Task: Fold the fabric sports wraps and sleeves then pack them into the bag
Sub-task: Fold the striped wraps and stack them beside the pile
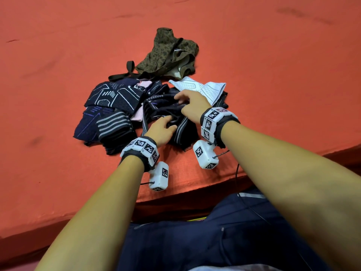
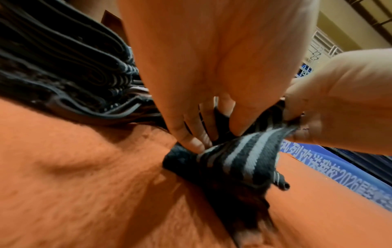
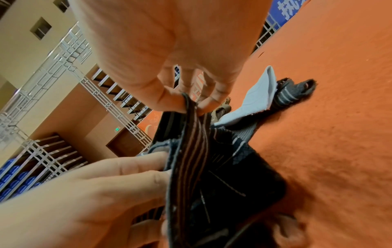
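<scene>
Both hands are working one dark striped sleeve (image 1: 176, 122) at the near side of the pile, on the orange felt surface (image 1: 58, 94). Left hand (image 1: 160, 128) is gripping its near end, fingers (image 2: 191, 134) curling into the grey-striped knit (image 2: 239, 161). Right hand (image 1: 192, 105) is pinching the far edge of the same piece between thumb and fingertips (image 3: 169, 102), with the fabric standing up on edge between the two hands in the right wrist view. The rest of the pile is lying just left of the hands: a navy sleeve with white line pattern (image 1: 113, 95), a navy piece with purple lines (image 1: 87, 122), a stack of dark grey-striped wraps (image 1: 115, 124), and something pink (image 1: 136, 115) showing between them. A white padded sleeve (image 1: 203, 88) is lying just beyond the right hand, touching the dark pile. The olive leopard-print bag (image 1: 170, 52) is sitting slumped behind the pile, its dark strap (image 1: 125, 72) trailing left. Navy trousers (image 1: 195, 241) are showing at the bottom edge.
</scene>
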### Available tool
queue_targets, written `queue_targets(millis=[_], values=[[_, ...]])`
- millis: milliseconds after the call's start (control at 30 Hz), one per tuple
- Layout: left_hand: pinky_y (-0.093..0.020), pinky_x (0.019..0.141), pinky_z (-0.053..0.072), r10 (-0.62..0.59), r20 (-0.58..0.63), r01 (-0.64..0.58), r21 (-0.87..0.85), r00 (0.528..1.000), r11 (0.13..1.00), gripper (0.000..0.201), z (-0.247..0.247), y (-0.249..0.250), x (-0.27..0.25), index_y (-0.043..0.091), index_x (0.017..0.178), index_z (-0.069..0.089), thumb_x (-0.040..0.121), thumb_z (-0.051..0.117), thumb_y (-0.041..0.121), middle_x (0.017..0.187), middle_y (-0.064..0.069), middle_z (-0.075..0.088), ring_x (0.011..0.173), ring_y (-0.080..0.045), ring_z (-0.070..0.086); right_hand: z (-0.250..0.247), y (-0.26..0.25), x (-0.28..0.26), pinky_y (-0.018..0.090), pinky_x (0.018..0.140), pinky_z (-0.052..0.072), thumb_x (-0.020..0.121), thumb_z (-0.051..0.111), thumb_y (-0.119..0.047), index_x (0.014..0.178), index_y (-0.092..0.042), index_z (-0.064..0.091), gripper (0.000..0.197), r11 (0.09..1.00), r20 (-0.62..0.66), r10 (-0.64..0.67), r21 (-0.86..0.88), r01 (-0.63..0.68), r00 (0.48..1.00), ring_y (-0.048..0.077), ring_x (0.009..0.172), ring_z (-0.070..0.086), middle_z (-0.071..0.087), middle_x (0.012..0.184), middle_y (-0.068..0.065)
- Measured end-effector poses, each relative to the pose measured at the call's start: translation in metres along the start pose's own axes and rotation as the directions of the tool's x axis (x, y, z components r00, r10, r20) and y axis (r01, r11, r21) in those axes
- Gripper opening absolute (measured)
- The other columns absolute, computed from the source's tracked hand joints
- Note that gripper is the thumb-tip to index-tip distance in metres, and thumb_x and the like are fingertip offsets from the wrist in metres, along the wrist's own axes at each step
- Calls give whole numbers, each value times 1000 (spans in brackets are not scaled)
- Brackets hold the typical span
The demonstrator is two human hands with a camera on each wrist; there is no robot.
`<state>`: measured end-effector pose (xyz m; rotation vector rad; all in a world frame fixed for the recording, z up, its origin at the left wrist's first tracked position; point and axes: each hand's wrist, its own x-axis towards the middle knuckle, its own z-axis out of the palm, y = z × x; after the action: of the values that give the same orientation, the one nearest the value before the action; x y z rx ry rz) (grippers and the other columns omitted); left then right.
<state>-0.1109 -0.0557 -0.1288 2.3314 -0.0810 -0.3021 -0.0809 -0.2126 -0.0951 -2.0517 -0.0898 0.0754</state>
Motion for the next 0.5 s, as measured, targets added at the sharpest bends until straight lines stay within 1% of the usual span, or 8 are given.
queue_targets(millis=[67,133,200,233,300,367,433,500], values=[[-45,102,48,-42,-26,42,-4,999,999,36,0,-6,2,19,116,62,84,56,34,114,-8,69,109,-29,63,1,6,-5,29,79,51,73,52,3,99,-27,67,42,999,70,20,36,-23,997,15,85,62,66,90,-7],[-45,98,51,-88,-9,87,-35,996,996,49,2,-9,3,22,119,60,75,52,43,111,-8,70,105,-30,65,3,11,-10,31,79,51,70,55,-4,94,-29,67,36,997,132,48,55,-56,990,16,81,62,68,87,-5],[-44,99,51,-109,13,110,-51,994,993,57,5,-16,4,28,126,58,72,52,44,114,-5,70,106,-28,65,8,14,-16,29,77,49,71,62,-13,96,-29,67,30,993,130,80,71,-90,988,14,80,61,69,87,-4],[-44,101,50,-110,16,111,-59,994,992,57,6,-20,4,30,127,57,72,52,42,116,-2,69,108,-25,65,12,17,-18,26,76,47,76,66,-18,99,-28,67,26,991,105,93,83,-102,990,12,81,60,68,87,-5],[-41,104,47,-98,25,99,-51,995,994,49,7,-28,2,30,122,57,73,54,37,117,1,69,110,-22,64,20,24,-20,25,80,45,87,64,-28,102,-28,66,15,991,46,101,84,-105,994,11,87,60,67,96,-5],[-37,91,50,-114,32,116,-78,993,990,28,8,-29,-5,28,105,57,78,60,30,100,1,70,94,-22,64,28,33,-21,32,87,48,91,61,-32,100,-28,67,12,994,32,103,34,-104,994,16,92,61,68,107,3],[-34,76,47,-117,39,122,-163,992,979,22,10,-31,-11,26,100,53,85,65,17,83,0,65,73,-19,58,36,43,-25,36,90,49,91,66,-28,111,-21,65,22,987,95,154,31,-158,983,18,89,59,66,112,4],[-34,74,47,-110,-4,106,-232,994,967,31,12,-35,-17,23,105,48,85,69,12,90,-6,65,72,-16,56,42,50,-31,37,95,50,85,76,-30,129,-16,53,52,962,201,234,95,-256,951,17,92,60,63,118,5]])
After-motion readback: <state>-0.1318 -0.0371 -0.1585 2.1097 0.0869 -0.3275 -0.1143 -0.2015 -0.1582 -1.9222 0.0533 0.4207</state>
